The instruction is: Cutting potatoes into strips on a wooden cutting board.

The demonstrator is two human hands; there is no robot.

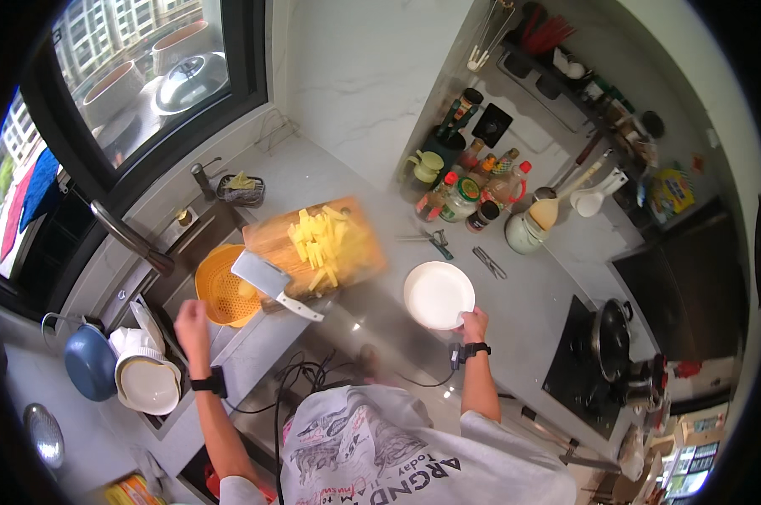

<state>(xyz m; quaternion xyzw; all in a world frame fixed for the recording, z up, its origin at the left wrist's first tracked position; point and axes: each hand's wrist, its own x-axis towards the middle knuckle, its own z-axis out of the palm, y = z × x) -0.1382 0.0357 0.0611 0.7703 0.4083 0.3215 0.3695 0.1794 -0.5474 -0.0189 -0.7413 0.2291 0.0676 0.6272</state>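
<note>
In the head view my right hand (472, 323) grips the near rim of a round white plate (439, 295) at the counter on the right. My left hand (192, 320) is beside the left edge of a yellow colander (219, 287) at the sink; whether it touches or holds anything cannot be told. A pale yellow piece lies in the colander. Cut yellow strips, perhaps potato (317, 240), are heaped on a wooden cutting board (270, 233). A cleaver (262, 274) rests across the board's near left part, its white handle extending past the edge.
Behind the plate are a peeler (440, 243), metal tongs (489, 262) and several sauce bottles (481, 183). A black pan (611, 341) sits on the stove at right. A faucet (131, 237) arches over the sink. White bowls (150, 382) and a blue pot (90, 363) stand left.
</note>
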